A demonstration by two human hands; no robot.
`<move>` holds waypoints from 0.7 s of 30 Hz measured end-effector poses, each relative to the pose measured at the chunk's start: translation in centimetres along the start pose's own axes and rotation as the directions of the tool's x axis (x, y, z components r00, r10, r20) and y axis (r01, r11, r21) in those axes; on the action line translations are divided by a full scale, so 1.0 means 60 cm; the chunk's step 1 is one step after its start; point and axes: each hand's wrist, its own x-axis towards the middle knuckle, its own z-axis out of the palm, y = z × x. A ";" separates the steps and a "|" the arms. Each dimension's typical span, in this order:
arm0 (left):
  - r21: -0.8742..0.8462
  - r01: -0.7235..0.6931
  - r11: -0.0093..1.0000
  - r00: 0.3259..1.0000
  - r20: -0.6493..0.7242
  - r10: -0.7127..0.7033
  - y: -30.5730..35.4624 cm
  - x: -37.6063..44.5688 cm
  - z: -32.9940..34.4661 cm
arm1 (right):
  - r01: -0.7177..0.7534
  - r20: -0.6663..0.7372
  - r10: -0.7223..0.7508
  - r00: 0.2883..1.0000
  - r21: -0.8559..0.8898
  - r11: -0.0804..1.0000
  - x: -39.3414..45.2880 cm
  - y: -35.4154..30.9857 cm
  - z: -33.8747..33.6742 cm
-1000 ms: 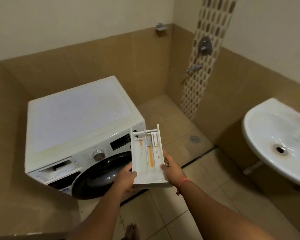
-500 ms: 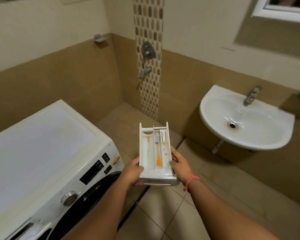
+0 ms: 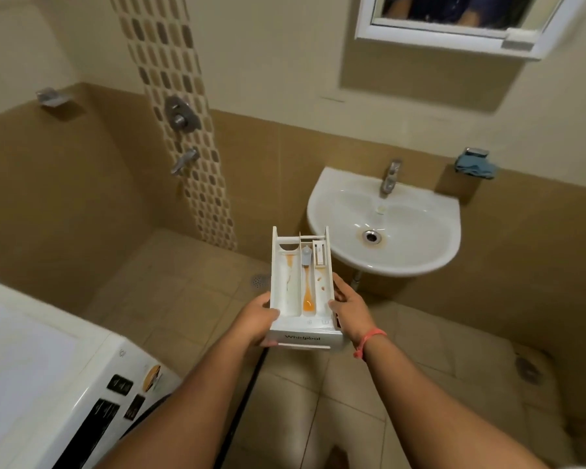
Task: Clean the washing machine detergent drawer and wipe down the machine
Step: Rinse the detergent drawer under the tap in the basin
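Detergent drawer point(image 3: 293, 292) out of the machine, held in the air over the tiled floor point(image 3: 183, 299), its far end near the front rim of the sink point(image 3: 420, 258) but apart from it; front panel faces the camera, printed brand word legible on it; drawer roughly level, open side up.

Left hand point(image 3: 256, 321) grips the drawer's left wall near the front, thumb hooked over the top edge, fingers curled under the base; right hand point(image 3: 351, 311) grips the right wall, thumb on the rim, fingers along the outside; orange band point(image 3: 369, 340) on the right wrist.

Inside the drawer: three lengthwise compartments; orange residue pooled at the near end of the middle channel and streaked along it; fainter orange stain at the far end of the left compartment; small orange spots in the right one; grey cap at the far end of the middle channel.

Washing machine point(image 3: 48, 384) at lower left, white top and dark control panel in view; well apart from the drawer.

Sink white, rust-coloured ring around its drain; tap point(image 3: 390, 177) above it; blue cloth point(image 3: 476, 165) on a wall holder to the right; mirror point(image 3: 454, 18) above; shower valve point(image 3: 180, 115) on the patterned tile strip.
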 end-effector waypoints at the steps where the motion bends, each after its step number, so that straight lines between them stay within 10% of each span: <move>1: 0.003 -0.007 1.000 1.000 0.012 0.007 0.016 0.010 0.014 | 0.000 -0.011 0.000 1.000 0.006 1.000 0.013 -0.006 -0.017; 21: 0.239 -0.079 0.968 0.982 0.185 0.034 0.292 0.224 0.181 | -0.016 -0.190 0.035 0.981 0.101 0.995 0.207 -0.127 -0.233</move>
